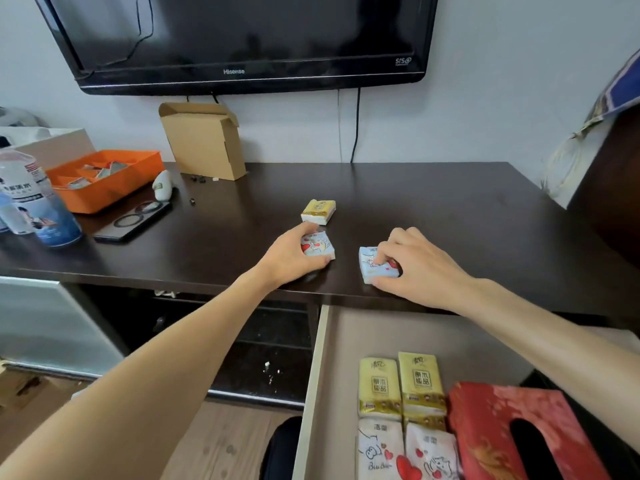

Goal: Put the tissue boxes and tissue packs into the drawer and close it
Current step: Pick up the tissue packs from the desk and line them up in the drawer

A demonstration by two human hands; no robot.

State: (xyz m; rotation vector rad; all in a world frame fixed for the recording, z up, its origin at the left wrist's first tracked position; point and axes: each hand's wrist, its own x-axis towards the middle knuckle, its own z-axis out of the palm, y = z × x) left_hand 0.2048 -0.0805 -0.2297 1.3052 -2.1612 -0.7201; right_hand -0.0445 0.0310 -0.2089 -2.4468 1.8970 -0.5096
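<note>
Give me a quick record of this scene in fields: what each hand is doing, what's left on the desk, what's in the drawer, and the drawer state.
left hand: grip on a blue heart-print tissue pack on the desk
right hand: grip on a second blue tissue pack
left on desk, untouched: yellow tissue pack
drawer: open
in drawer: two yellow packs, two white heart-print packs, red tissue box
</note>
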